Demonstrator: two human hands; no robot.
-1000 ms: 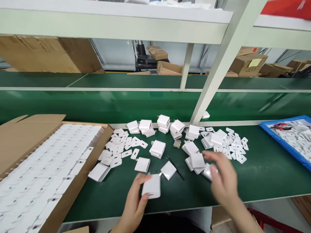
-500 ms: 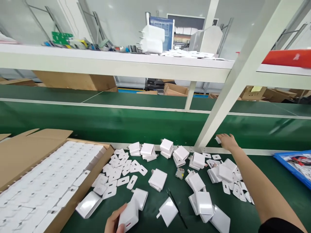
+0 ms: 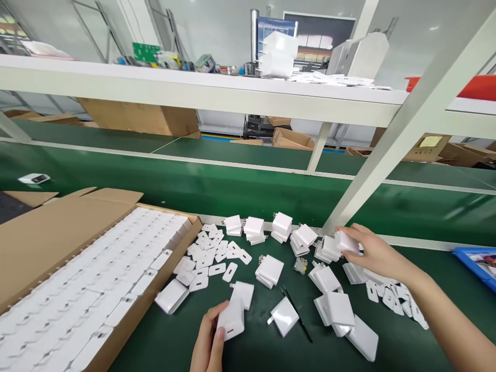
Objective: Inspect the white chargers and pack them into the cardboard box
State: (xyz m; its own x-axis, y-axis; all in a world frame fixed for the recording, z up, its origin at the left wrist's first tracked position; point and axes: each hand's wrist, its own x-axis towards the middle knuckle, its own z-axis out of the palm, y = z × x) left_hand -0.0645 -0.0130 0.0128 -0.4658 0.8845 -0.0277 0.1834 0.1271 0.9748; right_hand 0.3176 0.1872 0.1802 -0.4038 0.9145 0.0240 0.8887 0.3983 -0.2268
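A white charger (image 3: 231,319) was gripped upright in the left hand (image 3: 209,345) low over the tabletop (image 3: 387,217), port outward for checking. Another charger (image 3: 346,241) was pinched by the right hand (image 3: 374,253), fingers closed, beside the stacks (image 3: 281,227); the carton (image 3: 58,243) lay leftward.

green bench (image 3: 406,330) under scattered white chargers (image 3: 269,269)

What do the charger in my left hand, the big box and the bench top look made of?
Charger: likely moulded plastic, white, smooth, soft sheen, rounded edges. Left hand grips it.
Box: corrugated cardboard, matte brown, folded flaps.
Bench top: seemingly a rubber or vinyl mat, dark green, faint glare; exact material unclear.
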